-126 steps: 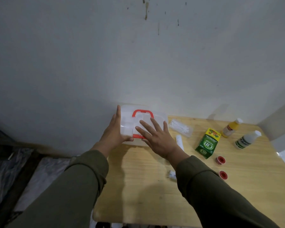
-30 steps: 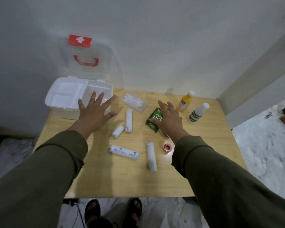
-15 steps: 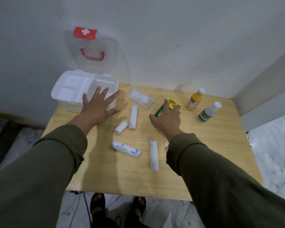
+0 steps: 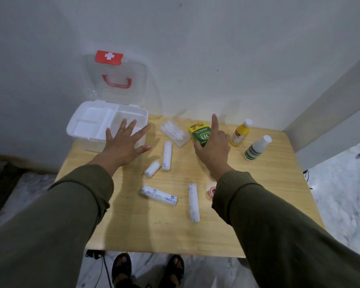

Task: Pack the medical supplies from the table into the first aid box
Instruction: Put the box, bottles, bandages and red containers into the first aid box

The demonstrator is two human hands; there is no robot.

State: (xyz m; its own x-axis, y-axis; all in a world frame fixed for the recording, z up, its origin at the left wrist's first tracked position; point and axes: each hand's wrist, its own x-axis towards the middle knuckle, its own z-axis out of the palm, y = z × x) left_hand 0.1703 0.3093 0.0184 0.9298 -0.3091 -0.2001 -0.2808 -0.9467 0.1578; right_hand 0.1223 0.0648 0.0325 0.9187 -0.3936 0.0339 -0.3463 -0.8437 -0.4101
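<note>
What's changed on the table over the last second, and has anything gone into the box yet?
The right hand has closed on the green carton and lifted it upright off the table, index finger raised. The left hand still rests spread against the open first aid box. Bandage rolls, both bottles and the cotton swabs lie unmoved. The box is still empty.

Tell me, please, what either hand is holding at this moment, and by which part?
The right hand grips the green box by its lower end; the left hand holds nothing.
</note>
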